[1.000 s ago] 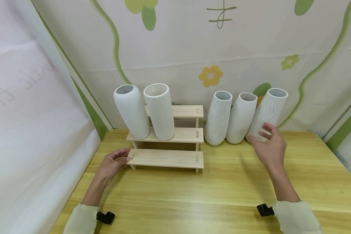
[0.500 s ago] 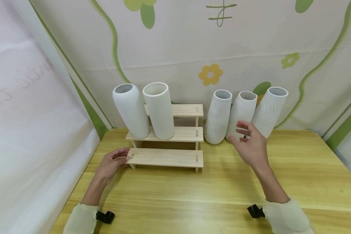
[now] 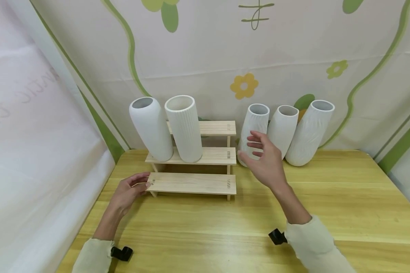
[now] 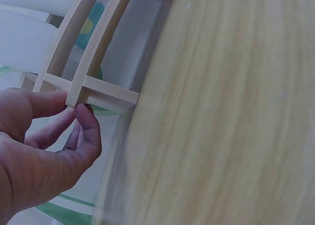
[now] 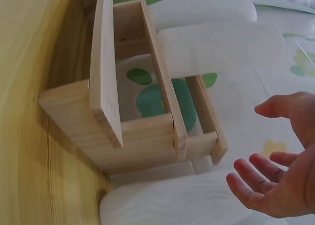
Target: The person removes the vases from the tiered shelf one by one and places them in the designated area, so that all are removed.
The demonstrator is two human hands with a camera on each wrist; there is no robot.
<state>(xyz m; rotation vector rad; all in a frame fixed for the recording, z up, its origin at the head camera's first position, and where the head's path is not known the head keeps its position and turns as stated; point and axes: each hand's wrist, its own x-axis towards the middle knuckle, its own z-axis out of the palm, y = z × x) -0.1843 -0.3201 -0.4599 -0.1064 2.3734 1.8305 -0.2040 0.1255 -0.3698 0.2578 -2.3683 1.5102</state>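
Observation:
My left hand (image 3: 129, 191) pinches the left end of the lowest step of a three-tier wooden shelf (image 3: 191, 183); in the left wrist view, thumb and fingers close on the board's end (image 4: 74, 94). My right hand (image 3: 264, 161) hovers with fingers spread and slightly bent, in front of a wavy-textured white vase (image 3: 256, 123). The right wrist view shows a gap between that hand (image 5: 280, 161) and the vase (image 5: 162, 200). On the shelf's middle step stand a smooth white vase (image 3: 152, 129) and a ribbed white vase (image 3: 184, 131), side by side at the left.
Right of the wavy vase stand a smooth tapered white vase (image 3: 283, 127) and another textured white vase (image 3: 310, 132) on the wooden table (image 3: 205, 235). A printed fabric backdrop (image 3: 198, 49) hangs behind, and a white cloth (image 3: 34, 151) lines the left side.
My right hand has moved left, from in front of the rightmost vase, past the middle one, to the wavy vase. The left hand keeps its hold on the shelf.

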